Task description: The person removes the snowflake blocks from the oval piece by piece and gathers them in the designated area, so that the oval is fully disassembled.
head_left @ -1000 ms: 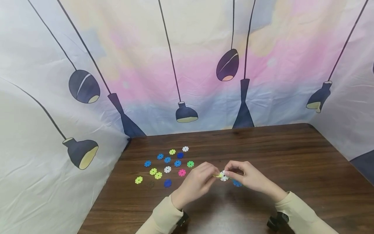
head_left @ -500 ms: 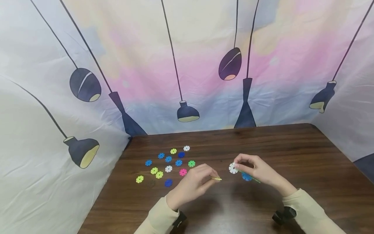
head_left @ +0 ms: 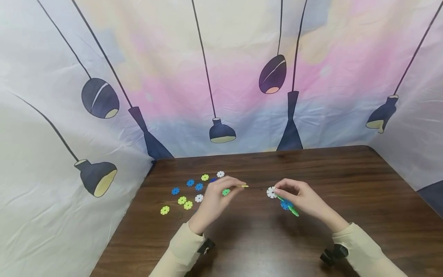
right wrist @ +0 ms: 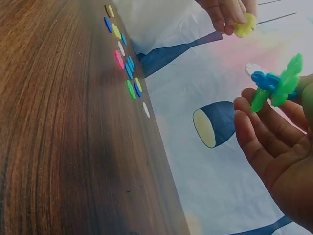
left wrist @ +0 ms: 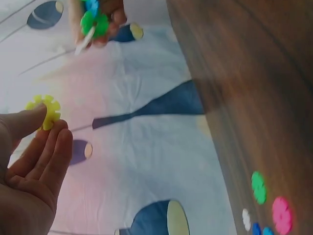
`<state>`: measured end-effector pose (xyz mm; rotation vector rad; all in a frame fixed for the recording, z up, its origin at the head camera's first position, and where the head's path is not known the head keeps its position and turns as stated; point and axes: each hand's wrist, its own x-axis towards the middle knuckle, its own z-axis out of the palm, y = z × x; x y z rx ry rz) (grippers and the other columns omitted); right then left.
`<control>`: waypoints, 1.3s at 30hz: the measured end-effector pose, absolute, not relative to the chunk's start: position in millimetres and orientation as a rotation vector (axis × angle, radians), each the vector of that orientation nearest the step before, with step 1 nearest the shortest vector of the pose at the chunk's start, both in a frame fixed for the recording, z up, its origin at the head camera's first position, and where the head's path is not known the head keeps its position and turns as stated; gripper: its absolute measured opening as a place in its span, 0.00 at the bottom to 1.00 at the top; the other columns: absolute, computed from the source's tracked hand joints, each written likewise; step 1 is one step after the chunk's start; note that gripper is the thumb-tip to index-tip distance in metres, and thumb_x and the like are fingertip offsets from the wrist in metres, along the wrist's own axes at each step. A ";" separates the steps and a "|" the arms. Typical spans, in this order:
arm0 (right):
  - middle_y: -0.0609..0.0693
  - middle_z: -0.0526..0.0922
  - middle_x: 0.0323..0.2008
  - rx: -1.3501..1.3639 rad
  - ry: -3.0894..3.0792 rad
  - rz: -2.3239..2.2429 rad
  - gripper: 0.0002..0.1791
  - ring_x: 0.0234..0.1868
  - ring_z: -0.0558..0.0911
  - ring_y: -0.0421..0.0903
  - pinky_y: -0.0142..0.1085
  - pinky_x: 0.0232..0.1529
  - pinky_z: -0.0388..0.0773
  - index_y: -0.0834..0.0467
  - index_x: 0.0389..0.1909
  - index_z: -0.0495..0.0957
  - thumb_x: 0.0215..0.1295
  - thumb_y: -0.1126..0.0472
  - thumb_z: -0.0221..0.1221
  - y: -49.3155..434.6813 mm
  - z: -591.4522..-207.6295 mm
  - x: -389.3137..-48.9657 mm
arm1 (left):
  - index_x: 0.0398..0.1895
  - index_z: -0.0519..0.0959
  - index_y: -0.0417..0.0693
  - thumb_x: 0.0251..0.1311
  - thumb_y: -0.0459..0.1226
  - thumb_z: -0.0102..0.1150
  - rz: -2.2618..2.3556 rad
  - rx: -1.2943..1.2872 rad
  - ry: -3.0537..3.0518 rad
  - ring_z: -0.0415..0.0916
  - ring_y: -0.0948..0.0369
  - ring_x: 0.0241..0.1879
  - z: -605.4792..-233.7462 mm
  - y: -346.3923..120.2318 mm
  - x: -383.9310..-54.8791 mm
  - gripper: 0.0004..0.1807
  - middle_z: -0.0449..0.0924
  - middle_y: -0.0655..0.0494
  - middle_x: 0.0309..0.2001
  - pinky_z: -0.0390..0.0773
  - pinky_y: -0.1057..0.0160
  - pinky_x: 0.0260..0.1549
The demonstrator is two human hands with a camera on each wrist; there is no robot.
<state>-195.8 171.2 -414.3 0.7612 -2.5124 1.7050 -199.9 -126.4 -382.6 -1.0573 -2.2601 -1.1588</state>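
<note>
My left hand pinches a yellow notched plastic disc between thumb and fingers, seen edge-on in the head view. To its right, my right hand grips a small cluster of joined notched discs. A white disc projects from the cluster toward the left hand, with a blue disc below it. Green discs slot onto the blue part in the right wrist view. Both hands are raised above the table, a gap apart. The left hand hides part of the loose discs in the head view.
Loose notched discs lie flat on the left of the brown wooden table. Among them are a yellow disc, a light blue disc, a white disc and a pink disc. A lamp-patterned cloth hangs behind.
The yellow disc, earlier against the white disc, has come away from it. My left hand has moved left and upward with it; my right hand has shifted right, then slightly back, keeping the cluster.
</note>
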 end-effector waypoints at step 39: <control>0.47 0.83 0.28 0.740 -2.589 1.631 0.10 0.25 0.80 0.45 0.37 0.28 0.77 0.47 0.46 0.82 0.72 0.48 0.60 168.4 -418.0 -196.6 | 0.42 0.83 0.44 0.65 0.33 0.66 -1.089 -0.543 -2.770 0.81 0.56 0.38 -414.6 -146.9 -307.0 0.05 0.83 0.54 0.37 0.81 0.56 0.38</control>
